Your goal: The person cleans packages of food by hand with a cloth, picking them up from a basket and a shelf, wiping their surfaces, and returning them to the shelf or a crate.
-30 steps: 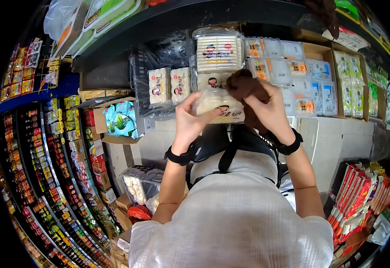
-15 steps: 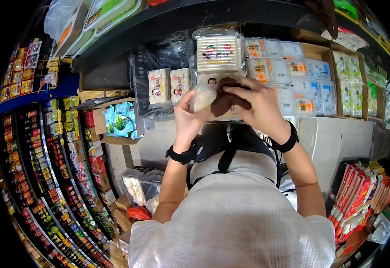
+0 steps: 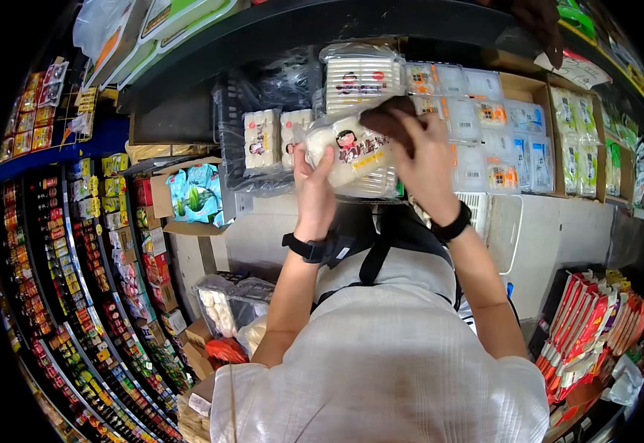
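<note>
My left hand grips the near left end of a clear plastic pack of white rice cakes, tilted, with a cartoon face and dark lettering on its wrapper. Closed around a dark brown cloth, my right hand presses it to the pack's upper right part. The cloth hides that corner. Behind the held pack lies a stacked pack of white sticks in similar wrapping. Two upright packs stand to the left in a plastic-lined black crate.
Clear packs with orange and blue labels fill a carton to the right, beside green-white packs. A box of blue bags sits at left. A dark shelf edge crosses above; red packages stand at lower right.
The pack has turned so its printed face shows toward me. My right hand and the cloth have shifted slightly up and right across it, while my left hand still holds its end.
</note>
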`<state>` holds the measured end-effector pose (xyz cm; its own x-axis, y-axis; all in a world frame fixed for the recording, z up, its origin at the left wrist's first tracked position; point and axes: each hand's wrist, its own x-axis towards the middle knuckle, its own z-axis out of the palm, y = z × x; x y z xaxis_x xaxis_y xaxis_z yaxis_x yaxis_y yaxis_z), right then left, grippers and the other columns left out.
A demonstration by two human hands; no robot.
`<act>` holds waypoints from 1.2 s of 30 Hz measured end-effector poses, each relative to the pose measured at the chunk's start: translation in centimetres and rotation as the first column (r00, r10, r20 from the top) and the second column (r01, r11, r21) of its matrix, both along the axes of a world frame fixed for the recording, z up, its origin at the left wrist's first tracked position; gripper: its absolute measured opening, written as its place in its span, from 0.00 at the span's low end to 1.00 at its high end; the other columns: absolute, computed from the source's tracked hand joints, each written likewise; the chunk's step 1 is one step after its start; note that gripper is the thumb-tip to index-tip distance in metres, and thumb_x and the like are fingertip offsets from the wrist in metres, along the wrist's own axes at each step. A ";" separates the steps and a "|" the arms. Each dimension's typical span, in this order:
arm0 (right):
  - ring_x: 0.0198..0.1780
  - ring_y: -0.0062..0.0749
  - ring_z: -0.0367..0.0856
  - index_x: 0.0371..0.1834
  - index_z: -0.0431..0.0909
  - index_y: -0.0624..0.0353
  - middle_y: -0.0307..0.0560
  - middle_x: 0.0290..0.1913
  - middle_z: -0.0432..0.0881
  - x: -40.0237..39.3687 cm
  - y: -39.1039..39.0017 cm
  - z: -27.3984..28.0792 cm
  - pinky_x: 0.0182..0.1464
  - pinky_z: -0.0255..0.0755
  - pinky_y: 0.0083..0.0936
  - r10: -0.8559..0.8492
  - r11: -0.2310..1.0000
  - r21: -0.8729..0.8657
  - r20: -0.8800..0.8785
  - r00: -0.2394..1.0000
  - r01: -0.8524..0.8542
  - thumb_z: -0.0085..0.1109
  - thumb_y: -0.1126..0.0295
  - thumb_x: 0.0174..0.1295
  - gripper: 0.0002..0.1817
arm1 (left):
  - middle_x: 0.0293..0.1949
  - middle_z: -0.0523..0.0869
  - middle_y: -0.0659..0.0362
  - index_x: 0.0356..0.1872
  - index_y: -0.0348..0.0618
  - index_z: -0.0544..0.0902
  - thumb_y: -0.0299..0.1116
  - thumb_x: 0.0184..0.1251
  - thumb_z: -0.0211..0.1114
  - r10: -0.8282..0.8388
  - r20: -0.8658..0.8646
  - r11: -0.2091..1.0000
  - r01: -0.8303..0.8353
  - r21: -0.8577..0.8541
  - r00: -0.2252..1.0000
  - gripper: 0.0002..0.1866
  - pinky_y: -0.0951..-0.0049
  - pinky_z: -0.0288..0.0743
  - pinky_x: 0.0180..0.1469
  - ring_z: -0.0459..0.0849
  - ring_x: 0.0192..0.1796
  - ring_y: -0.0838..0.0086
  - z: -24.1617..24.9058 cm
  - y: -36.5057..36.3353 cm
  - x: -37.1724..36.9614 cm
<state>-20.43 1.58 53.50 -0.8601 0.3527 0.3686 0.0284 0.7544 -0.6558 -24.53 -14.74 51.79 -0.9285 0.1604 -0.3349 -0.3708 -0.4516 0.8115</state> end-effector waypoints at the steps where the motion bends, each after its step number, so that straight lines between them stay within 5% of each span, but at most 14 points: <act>1: 0.41 0.47 0.73 0.47 0.77 0.55 0.52 0.37 0.72 -0.1 -1.0 -0.4 0.41 0.70 0.36 0.025 1.000 -0.003 -0.009 1.000 -0.025 0.59 0.74 0.44 0.22 | 0.46 0.75 0.62 0.51 0.44 0.68 0.26 0.62 0.60 -0.006 -0.018 1.000 0.005 -0.013 1.000 0.17 0.75 0.67 0.52 0.73 0.48 0.78 0.1 0.4 0.0; 4: 0.40 0.45 0.72 0.46 0.77 0.54 0.50 0.36 0.70 0.2 -4.8 -0.4 0.39 0.70 0.37 0.197 0.979 -0.034 -0.061 0.978 -0.199 0.61 0.74 0.40 0.23 | 0.47 0.77 0.58 0.54 0.44 0.66 0.27 0.65 0.52 -0.014 -0.067 1.000 0.015 0.022 0.998 0.16 0.73 0.73 0.50 0.77 0.48 0.73 -2.2 0.1 -0.2; 8: 0.39 0.44 0.74 0.45 0.78 0.54 0.49 0.36 0.70 0.0 -5.2 -1.0 0.36 0.71 0.34 0.209 0.977 -0.014 -0.079 0.975 -0.211 0.57 0.78 0.38 0.24 | 0.48 0.76 0.58 0.53 0.42 0.67 0.23 0.62 0.55 -0.011 -0.071 0.999 0.014 0.045 0.997 0.17 0.76 0.70 0.49 0.76 0.48 0.76 -2.0 -0.2 -0.7; 13: 0.40 0.46 0.75 0.51 0.76 0.52 0.51 0.39 0.71 -0.7 -0.7 -2.8 0.39 0.73 0.35 0.098 0.993 0.062 -0.008 0.995 -0.097 0.57 0.79 0.40 0.27 | 0.47 0.77 0.59 0.51 0.43 0.69 0.33 0.66 0.57 0.041 -0.041 0.999 -0.041 0.002 0.998 0.15 0.74 0.71 0.51 0.77 0.48 0.76 -0.5 -0.2 -0.6; 16: 0.41 0.49 0.75 0.52 0.75 0.53 0.52 0.40 0.73 -0.9 1.7 -4.5 0.41 0.72 0.37 -0.082 0.989 -0.110 0.166 0.983 0.101 0.55 0.78 0.46 0.25 | 0.50 0.75 0.58 0.56 0.44 0.66 0.33 0.66 0.58 0.061 0.012 0.998 -0.061 0.003 0.998 0.19 0.72 0.71 0.53 0.75 0.51 0.75 -0.6 -0.8 -0.5; 18: 0.39 0.49 0.75 0.49 0.77 0.56 0.53 0.37 0.73 -0.7 2.7 -5.0 0.40 0.71 0.35 -0.163 0.956 -0.226 0.122 0.979 0.187 0.55 0.78 0.48 0.21 | 0.52 0.74 0.58 0.58 0.46 0.63 0.33 0.66 0.58 0.113 0.025 0.993 -0.114 0.035 0.993 0.22 0.70 0.70 0.54 0.75 0.52 0.73 -0.3 -0.6 -0.6; 24: 0.43 0.32 0.76 0.47 0.76 0.65 0.48 0.41 0.77 -0.3 3.0 -5.8 0.45 0.68 0.26 -0.160 0.783 -0.598 0.074 0.984 0.173 0.56 0.73 0.57 0.14 | 0.53 0.74 0.59 0.60 0.51 0.61 0.36 0.66 0.56 0.177 0.072 0.980 -0.182 0.075 0.982 0.23 0.65 0.73 0.53 0.74 0.56 0.70 0.2 0.0 -0.5; 26: 0.48 0.31 0.76 0.50 0.73 0.67 0.47 0.49 0.77 -1.0 2.4 -4.9 0.50 0.67 0.24 -0.134 0.079 -0.996 -0.049 0.990 -0.039 0.54 0.73 0.59 0.16 | 0.52 0.75 0.59 0.58 0.50 0.64 0.37 0.66 0.56 0.070 0.082 0.978 -0.084 0.188 0.994 0.21 0.65 0.72 0.55 0.75 0.56 0.70 0.6 0.4 -0.4; 28: 0.56 0.35 0.71 0.59 0.64 0.66 0.50 0.56 0.72 -1.1 2.4 -4.0 0.59 0.64 0.29 -0.006 -0.051 -0.998 -0.033 0.999 -0.033 0.44 0.70 0.65 0.20 | 0.52 0.75 0.58 0.56 0.47 0.67 0.37 0.66 0.56 0.055 0.107 0.978 -0.075 0.194 0.993 0.19 0.66 0.71 0.55 0.75 0.55 0.71 1.0 1.1 0.0; 30: 0.57 0.37 0.71 0.60 0.63 0.64 0.50 0.58 0.70 -1.6 1.7 -3.4 0.59 0.64 0.31 0.006 -0.314 -0.948 0.040 0.999 0.040 0.40 0.65 0.67 0.21 | 0.52 0.75 0.58 0.56 0.45 0.66 0.36 0.67 0.55 -0.039 0.141 0.992 0.020 0.127 0.989 0.19 0.68 0.71 0.55 0.75 0.54 0.71 0.2 1.5 0.2; 31: 0.57 0.37 0.71 0.60 0.63 0.64 0.50 0.58 0.70 -1.6 1.4 -3.6 0.59 0.64 0.31 0.006 -0.314 -0.949 0.040 0.999 0.040 0.40 0.65 0.67 0.21 | 0.51 0.75 0.58 0.56 0.43 0.66 0.35 0.66 0.56 -0.073 0.030 0.995 0.071 0.072 0.997 0.19 0.71 0.70 0.54 0.75 0.53 0.73 -0.4 2.0 0.5; 33: 0.56 0.36 0.72 0.57 0.66 0.63 0.48 0.56 0.72 -1.8 0.9 -4.2 0.57 0.68 0.32 0.046 -0.541 -0.831 -0.185 0.982 -0.131 0.42 0.60 0.66 0.21 | 0.51 0.75 0.58 0.56 0.43 0.65 0.34 0.65 0.58 -0.057 -0.012 0.998 0.057 -0.018 0.998 0.20 0.71 0.70 0.54 0.75 0.52 0.74 -0.6 2.9 0.8; 34: 0.56 0.36 0.72 0.57 0.66 0.63 0.48 0.56 0.72 -1.8 0.6 -4.2 0.57 0.68 0.32 0.048 -0.538 -0.832 -0.188 0.981 -0.133 0.42 0.60 0.66 0.21 | 0.51 0.75 0.59 0.56 0.43 0.65 0.33 0.65 0.59 -0.046 -0.054 0.993 0.040 -0.109 0.997 0.21 0.72 0.70 0.54 0.75 0.51 0.75 -0.4 3.2 0.9; 36: 0.57 0.36 0.71 0.58 0.64 0.60 0.47 0.57 0.71 -1.3 -0.5 -4.1 0.57 0.68 0.32 0.151 -0.414 -0.910 -0.088 0.985 -0.018 0.41 0.57 0.67 0.23 | 0.47 0.76 0.57 0.52 0.38 0.65 0.32 0.61 0.64 0.006 -0.013 1.000 -0.005 0.011 1.000 0.22 0.74 0.68 0.52 0.75 0.49 0.76 0.1 3.1 0.7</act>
<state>-21.78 1.09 49.40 -0.9173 0.0548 -0.3944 0.1288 -0.8965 -0.4240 -23.87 -11.59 51.90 -0.9335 0.1590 -0.3213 -0.3580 -0.4628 0.8110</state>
